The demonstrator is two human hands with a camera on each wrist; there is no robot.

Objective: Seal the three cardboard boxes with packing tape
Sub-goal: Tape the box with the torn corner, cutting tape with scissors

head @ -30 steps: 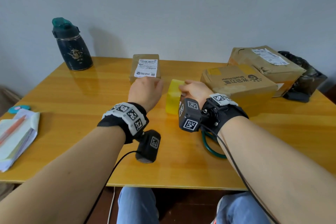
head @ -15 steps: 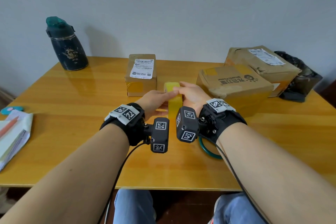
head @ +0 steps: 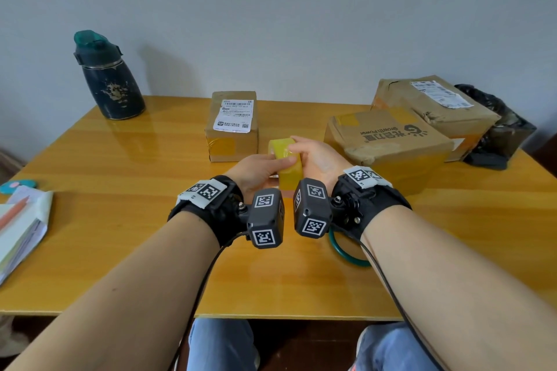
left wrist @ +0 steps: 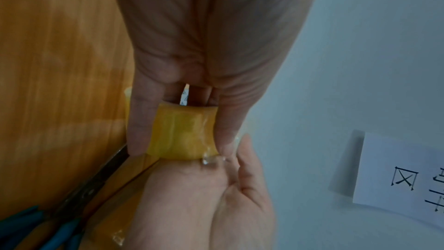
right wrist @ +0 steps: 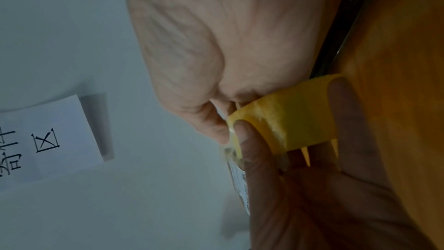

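Observation:
A yellow roll of packing tape [head: 286, 164] is held upright above the table between both hands. My left hand [head: 271, 164] pinches the roll [left wrist: 182, 130] across its width with thumb and finger. My right hand [head: 301, 147] curls over the roll's top and far side, and its fingertips sit at the roll's edge [right wrist: 295, 121]. Three cardboard boxes stand behind the hands: a small labelled one [head: 233, 126], a medium printed one [head: 388, 144] and a large one [head: 434, 105] at the back right.
Scissors [left wrist: 91, 183] with blue-green handles lie under my right wrist, where one handle loop [head: 346, 250] shows. A dark bottle [head: 108, 81] stands at the back left. Papers with a pencil [head: 18, 229] lie at the left edge. A black bag [head: 497, 129] sits behind the large box.
My left hand left the small box and came to the tape roll. Both hands drew the roll toward me, and the left now pinches it.

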